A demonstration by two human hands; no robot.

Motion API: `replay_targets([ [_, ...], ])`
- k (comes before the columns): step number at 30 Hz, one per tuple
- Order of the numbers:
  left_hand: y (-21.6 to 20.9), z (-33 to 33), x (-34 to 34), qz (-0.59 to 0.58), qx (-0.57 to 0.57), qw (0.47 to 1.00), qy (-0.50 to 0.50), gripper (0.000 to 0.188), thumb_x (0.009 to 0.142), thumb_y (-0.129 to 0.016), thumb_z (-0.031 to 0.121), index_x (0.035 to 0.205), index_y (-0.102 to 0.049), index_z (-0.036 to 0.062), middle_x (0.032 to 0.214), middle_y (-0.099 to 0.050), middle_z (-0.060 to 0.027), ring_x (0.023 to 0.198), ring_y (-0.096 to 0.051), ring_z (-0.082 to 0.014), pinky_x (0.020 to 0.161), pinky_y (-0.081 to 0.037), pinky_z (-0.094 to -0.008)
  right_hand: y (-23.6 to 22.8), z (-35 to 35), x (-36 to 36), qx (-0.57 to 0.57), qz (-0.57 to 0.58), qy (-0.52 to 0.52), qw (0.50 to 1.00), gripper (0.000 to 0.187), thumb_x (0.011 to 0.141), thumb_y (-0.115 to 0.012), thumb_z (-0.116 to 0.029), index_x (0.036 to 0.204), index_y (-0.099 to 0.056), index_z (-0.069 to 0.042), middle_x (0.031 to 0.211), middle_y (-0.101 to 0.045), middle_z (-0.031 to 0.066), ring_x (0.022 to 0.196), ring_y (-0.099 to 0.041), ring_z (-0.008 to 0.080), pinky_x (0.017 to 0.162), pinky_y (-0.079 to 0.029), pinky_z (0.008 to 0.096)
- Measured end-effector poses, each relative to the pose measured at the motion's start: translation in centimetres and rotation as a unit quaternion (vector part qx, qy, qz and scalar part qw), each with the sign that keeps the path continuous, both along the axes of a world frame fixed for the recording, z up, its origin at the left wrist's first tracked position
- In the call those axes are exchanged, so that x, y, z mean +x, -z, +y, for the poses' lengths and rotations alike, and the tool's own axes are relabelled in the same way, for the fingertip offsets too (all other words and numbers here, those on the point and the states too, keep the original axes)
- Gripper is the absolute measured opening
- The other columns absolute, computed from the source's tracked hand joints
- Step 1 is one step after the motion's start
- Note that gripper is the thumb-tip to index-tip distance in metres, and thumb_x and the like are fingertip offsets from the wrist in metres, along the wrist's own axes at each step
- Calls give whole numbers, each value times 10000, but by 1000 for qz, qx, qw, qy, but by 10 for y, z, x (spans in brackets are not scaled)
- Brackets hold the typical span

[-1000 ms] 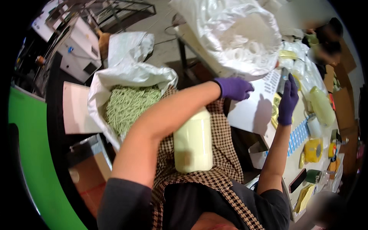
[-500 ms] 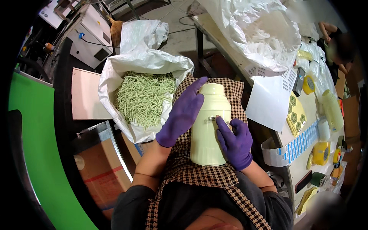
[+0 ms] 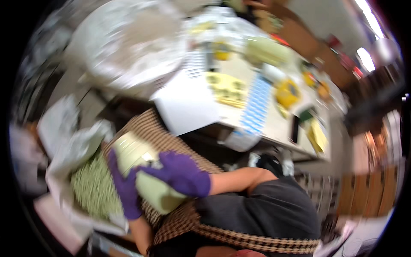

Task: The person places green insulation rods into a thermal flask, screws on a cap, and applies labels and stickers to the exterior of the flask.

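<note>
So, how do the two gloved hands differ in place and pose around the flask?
The left hand lies along the left side of the flask, next to the white bag, while the right hand reaches over the flask's middle from the right.

The left hand's fingers point up the picture; the right hand's point leftward across the flask.

Both are gloved in purple and on the flask, though blurred.

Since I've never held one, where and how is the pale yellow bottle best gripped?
Probably hold the bottle around its broad body, one palm from each side: its rounded flanks face the left hand and right hand, while its far end narrows.
</note>
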State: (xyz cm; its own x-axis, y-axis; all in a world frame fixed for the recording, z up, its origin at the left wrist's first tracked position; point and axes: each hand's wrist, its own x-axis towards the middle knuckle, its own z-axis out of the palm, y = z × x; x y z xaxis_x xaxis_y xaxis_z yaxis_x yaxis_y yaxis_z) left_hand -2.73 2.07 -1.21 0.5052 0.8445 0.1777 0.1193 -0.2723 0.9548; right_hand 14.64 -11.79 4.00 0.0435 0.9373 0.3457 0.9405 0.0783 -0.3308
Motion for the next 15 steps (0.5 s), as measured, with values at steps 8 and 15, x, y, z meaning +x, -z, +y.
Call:
replay_targets([
  [8,-50,67,-5,152,87,983,-52,514,1027,-565,178,1491,-470,-23,1416,-606,-165,1167,-636,-257,997,-488,-364,-1,-56,54,-14,13,174,985,552,924,-656,-253,1460,-530,-220,870,-569,80,742,-603,264,541,-509,393],
  [15,-74,76,55,369,212,904,47,387,950,-674,391,866,-716,16,716,-625,-227,609,-562,-396,616,-459,-455,3,-86,94,87,83,107,987,362,919,-697,-282,1249,-646,-143,962,-664,96,848,-657,287,667,-540,420],
])
